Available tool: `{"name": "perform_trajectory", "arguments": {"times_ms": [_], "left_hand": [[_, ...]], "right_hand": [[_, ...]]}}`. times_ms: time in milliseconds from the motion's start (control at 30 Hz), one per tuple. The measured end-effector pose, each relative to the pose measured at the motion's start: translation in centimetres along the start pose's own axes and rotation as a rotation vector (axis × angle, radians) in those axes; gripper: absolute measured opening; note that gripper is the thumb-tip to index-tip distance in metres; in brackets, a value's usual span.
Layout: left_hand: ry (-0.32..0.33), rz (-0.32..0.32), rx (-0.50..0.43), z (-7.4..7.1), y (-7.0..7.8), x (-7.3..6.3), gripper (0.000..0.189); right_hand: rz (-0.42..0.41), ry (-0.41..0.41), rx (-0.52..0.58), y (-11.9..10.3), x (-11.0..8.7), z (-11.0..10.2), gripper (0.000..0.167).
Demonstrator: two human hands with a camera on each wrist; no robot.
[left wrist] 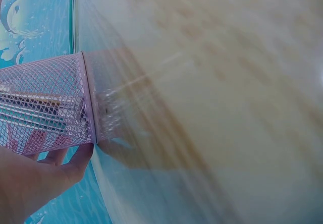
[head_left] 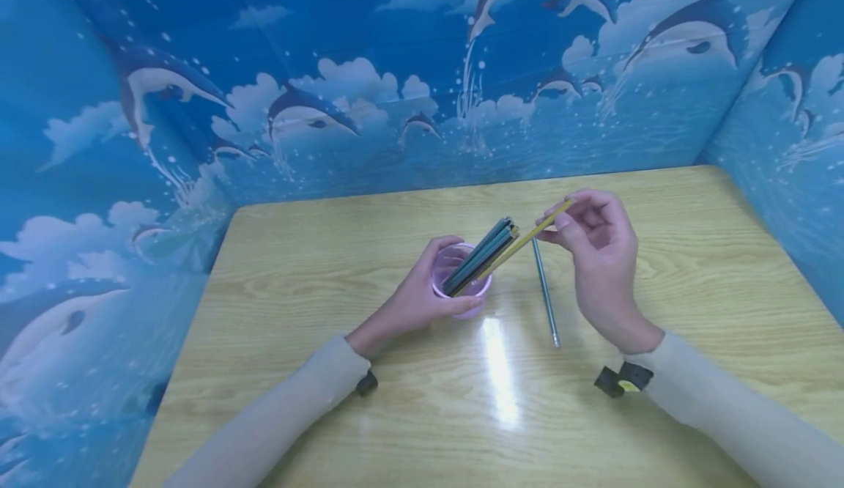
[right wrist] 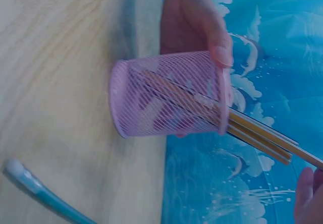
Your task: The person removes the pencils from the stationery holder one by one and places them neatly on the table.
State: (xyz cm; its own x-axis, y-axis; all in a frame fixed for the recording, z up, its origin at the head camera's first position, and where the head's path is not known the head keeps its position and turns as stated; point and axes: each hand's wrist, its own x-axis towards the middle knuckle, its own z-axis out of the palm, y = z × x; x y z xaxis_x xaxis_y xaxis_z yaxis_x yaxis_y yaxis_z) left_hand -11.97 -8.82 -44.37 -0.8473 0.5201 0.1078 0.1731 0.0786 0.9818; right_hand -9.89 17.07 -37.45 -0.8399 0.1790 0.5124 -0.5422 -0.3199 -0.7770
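A pink mesh pencil cup (head_left: 469, 312) stands on the table, gripped around its side by my left hand (head_left: 422, 290). Several pencils (head_left: 480, 253), green and dark ones among them, lean to the right inside it. My right hand (head_left: 606, 253) pinches a yellow pencil (head_left: 530, 235) near its upper end, and the lower end reaches into the cup's mouth. In the right wrist view the mesh cup (right wrist: 171, 95) shows the pencils through its wall. The left wrist view has the thumb or a finger at the cup's rim (left wrist: 88, 98).
A green pencil (head_left: 546, 294) lies on the wood-grain table (head_left: 316, 268), between the cup and my right forearm. Blue dolphin-print sheets (head_left: 369, 151) stand along the back and both sides of the table.
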Motion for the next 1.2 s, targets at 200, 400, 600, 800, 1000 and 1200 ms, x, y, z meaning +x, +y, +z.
{"name": "perform_trajectory", "arguments": {"times_ms": [200, 400, 600, 800, 1000, 1200], "left_hand": [[-0.001, -0.015, 0.006, -0.1, 0.0, -0.1, 0.095], [0.0, -0.015, 0.016, -0.1, 0.0, -0.2, 0.096], [-0.004, -0.016, 0.023, -0.1, -0.1, -0.1, 0.096], [-0.001, -0.02, 0.032, -0.1, 0.0, -0.1, 0.094], [0.001, -0.015, 0.038, -0.1, -0.2, 0.0, 0.093], [0.001, -0.006, 0.035, -0.1, -0.4, 0.0, 0.095]], "right_hand": [[-0.036, 0.015, 0.087, -1.0, 1.2, -0.1, 0.021], [-0.057, 0.062, 0.122, -1.7, 2.1, -0.4, 0.023], [-0.059, 0.065, 0.067, -2.1, 2.6, -1.1, 0.028], [-0.004, 0.033, -0.042, -2.3, 2.9, -2.2, 0.034], [0.096, 0.006, -0.114, -2.1, 2.9, -3.6, 0.033], [0.242, -0.02, -0.196, -1.2, 3.0, -5.5, 0.032]]}}
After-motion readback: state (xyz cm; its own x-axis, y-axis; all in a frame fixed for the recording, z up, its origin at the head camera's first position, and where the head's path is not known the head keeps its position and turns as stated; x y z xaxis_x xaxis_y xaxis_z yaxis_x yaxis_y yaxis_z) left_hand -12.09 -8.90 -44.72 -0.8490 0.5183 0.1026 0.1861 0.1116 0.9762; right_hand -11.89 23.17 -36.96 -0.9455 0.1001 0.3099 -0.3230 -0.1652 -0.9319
